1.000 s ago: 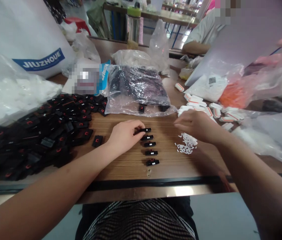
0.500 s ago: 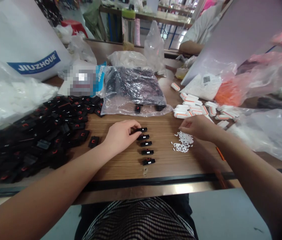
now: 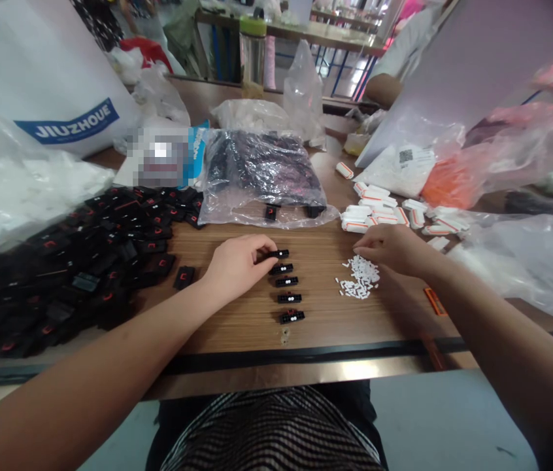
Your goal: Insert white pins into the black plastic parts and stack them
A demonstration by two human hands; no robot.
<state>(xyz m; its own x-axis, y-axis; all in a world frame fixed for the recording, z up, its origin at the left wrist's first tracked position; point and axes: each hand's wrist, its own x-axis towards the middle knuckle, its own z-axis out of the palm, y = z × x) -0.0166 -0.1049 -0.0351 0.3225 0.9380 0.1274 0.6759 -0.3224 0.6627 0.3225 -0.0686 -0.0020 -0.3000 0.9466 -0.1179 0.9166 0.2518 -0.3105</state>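
My left hand (image 3: 237, 265) pinches the left end of a small black connector housing (image 3: 281, 254) with one white dot on its front. This housing is the farthest in a column of several alike on the wooden table; the nearest black housing (image 3: 292, 317) shows two white dots. To the right, my right hand (image 3: 389, 248) hovers at the far edge of a pile of tiny white pins (image 3: 362, 275). Its thumb and fingertips are pressed together, and whatever lies between them is too small or hidden to make out.
A large heap of black housings (image 3: 124, 261) covers the left side. Behind lies a clear bag of black parts (image 3: 261, 170). White pieces with orange stripes (image 3: 374, 209) lie at the back right, near plastic bags (image 3: 526, 261). An orange piece (image 3: 435, 301) sits by my right forearm.
My right hand has shifted very slightly to the right, and more of the orange piece beside the forearm shows. My left hand keeps its hold on the black housing.
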